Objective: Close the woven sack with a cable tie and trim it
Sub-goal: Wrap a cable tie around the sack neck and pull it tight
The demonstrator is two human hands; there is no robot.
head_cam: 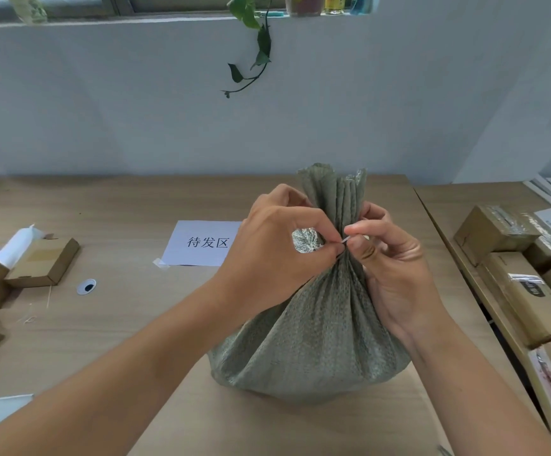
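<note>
A grey-green woven sack (313, 340) stands full on the wooden table (119, 212), its mouth gathered into a pleated neck that fans out above. A thin white cable tie (345, 239) shows as a short sliver at the neck, right between my fingertips. My left hand (277, 255) wraps the neck from the left, thumb and forefinger pinched at the tie. On the right of the neck, my right hand (389, 258) pinches the tie's other side. The rest of the tie is hidden by fingers and folds.
A white paper label (201, 243) with printed characters lies behind the sack to the left. An open cardboard box with a white roll (33, 258) sits at the far left, a round cable hole (86, 286) near it. Stacked cardboard parcels (517, 278) fill the shelf on the right.
</note>
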